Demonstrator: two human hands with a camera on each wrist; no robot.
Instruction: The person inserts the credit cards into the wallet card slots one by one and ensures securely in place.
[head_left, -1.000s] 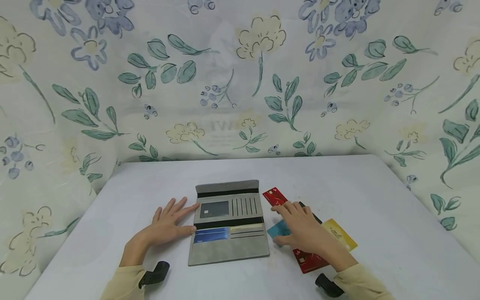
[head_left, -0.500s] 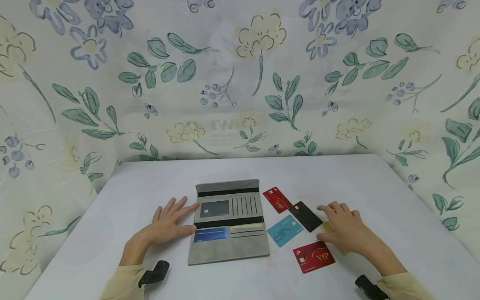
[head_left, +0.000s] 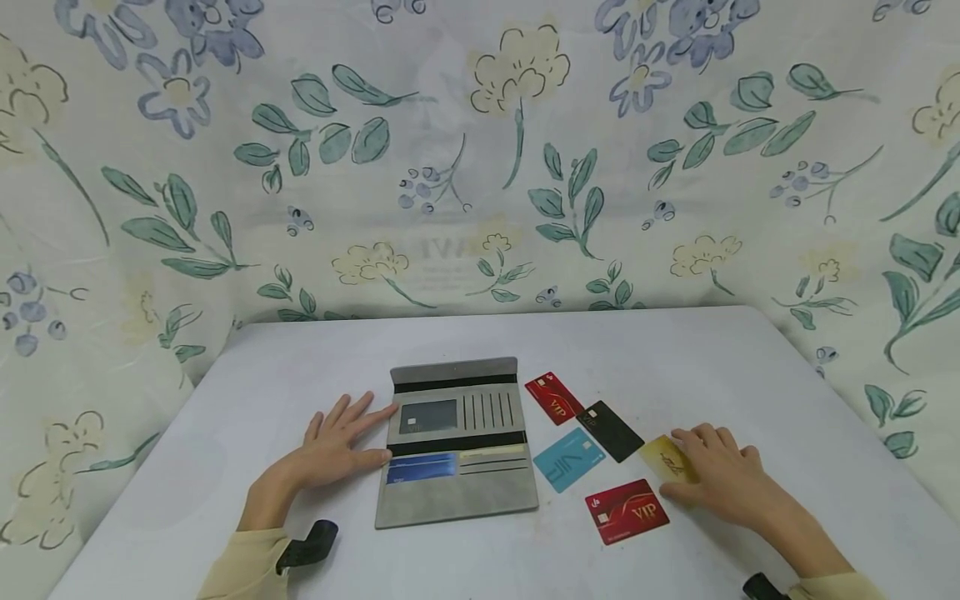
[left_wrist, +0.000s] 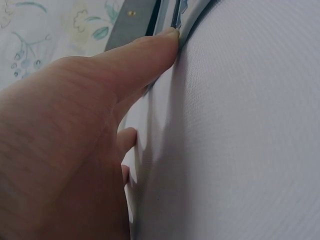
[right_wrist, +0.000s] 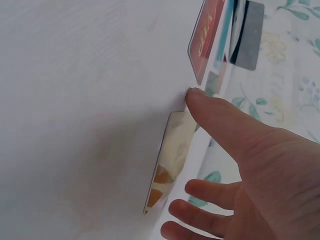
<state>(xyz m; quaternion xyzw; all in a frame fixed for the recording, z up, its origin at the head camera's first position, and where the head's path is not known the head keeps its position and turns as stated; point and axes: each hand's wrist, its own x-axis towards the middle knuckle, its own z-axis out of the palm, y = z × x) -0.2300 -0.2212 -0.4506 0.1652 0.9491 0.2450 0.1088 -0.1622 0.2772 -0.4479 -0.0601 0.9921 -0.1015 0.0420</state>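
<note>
A grey wallet lies unfolded on the white table, a blue card and a dark card in its slots. My left hand rests at its left side with fingers spread; thumb and index tip touch the edge. In the left wrist view the thumb meets that edge. Over the right part of a yellow card is my right hand, fingers loosely bent. In the right wrist view the yellow card lies beneath the spread thumb and fingers; the index finger is hidden.
Between wallet and right hand lie a red card, a black card, a light blue card and a second red card. Flower-patterned cloth hangs behind the table.
My right hand has moved rightward from above the blue and black cards to the yellow card, uncovering the others. The left hand and wallet have stayed in place.
</note>
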